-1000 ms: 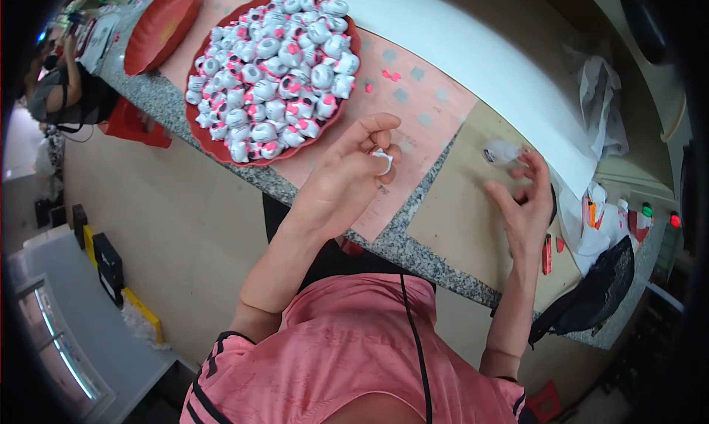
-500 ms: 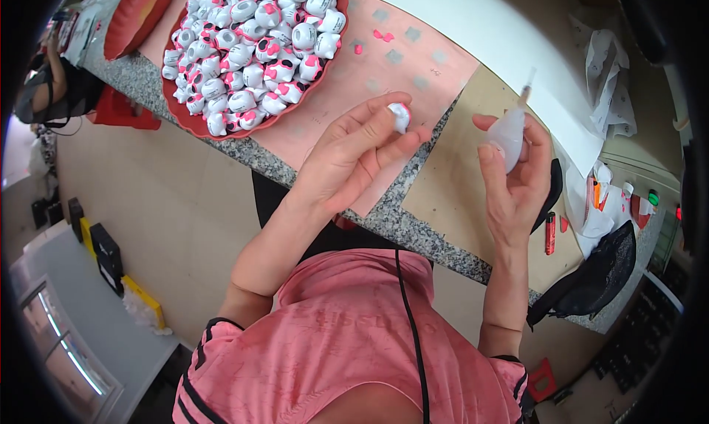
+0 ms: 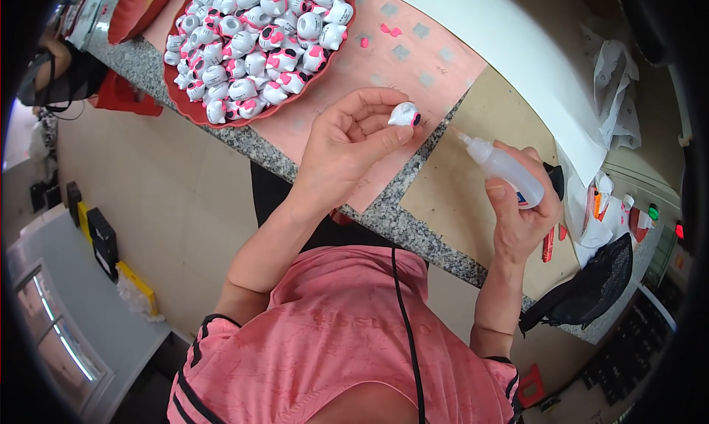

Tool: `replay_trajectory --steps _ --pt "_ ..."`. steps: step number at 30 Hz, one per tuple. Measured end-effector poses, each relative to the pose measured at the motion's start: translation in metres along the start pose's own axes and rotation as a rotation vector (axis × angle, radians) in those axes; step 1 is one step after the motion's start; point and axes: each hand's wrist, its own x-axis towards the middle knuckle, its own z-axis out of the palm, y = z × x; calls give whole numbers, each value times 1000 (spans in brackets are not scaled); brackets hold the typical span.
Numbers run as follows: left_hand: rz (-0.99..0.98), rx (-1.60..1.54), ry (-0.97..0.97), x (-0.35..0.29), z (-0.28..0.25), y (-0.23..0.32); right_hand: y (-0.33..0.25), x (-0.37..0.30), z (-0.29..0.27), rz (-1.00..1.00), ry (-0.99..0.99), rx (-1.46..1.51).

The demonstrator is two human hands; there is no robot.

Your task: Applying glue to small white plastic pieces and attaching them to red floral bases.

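Note:
Between thumb and fingers, my left hand [image 3: 360, 132] pinches a small white figurine head [image 3: 403, 114] with a black and pink patch on one side. It is held above the pink sheet [image 3: 347, 174]. My right hand [image 3: 526, 206] is wrapped round a translucent squeeze bottle [image 3: 515, 174], tilted so its thin nozzle points left toward the figurine head, a short gap apart. To the upper left stands a red scalloped bowl [image 3: 350, 38], heaped with similar white, pink and black figurine heads [image 3: 255, 43].
Small pink pieces [image 3: 391, 31] lie on the pink sheet. Right of it is a brown board [image 3: 450, 180] on the granite counter [image 3: 443, 250]. A red stick-like item [image 3: 548, 245] and black mesh cloth [image 3: 591, 291] lie at the right. Another red bowl [image 3: 140, 14] stands far left, near another person's arm [image 3: 55, 62].
My left hand has turned the figurine head, so its dark patch now shows. My right hand has tipped the bottle from nozzle-up to pointing left, toward the figurine head.

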Motion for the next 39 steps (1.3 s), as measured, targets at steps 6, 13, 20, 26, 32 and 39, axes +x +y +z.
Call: replay_trajectory --steps 6,13,20,26,32,39 --pt "0 37 27 1 1 -1 -5 0 6 95 -29 -39" --pt "0 80 24 1 4 1 -3 1 7 77 -47 -37" --pt "12 90 31 2 5 1 -3 2 8 87 -40 -44" --pt "16 102 39 2 4 4 -4 2 7 94 -47 -45" --pt "27 102 33 2 3 3 -2 2 8 119 0 -23" --pt "-5 122 42 2 4 4 -3 2 7 104 4 -42"
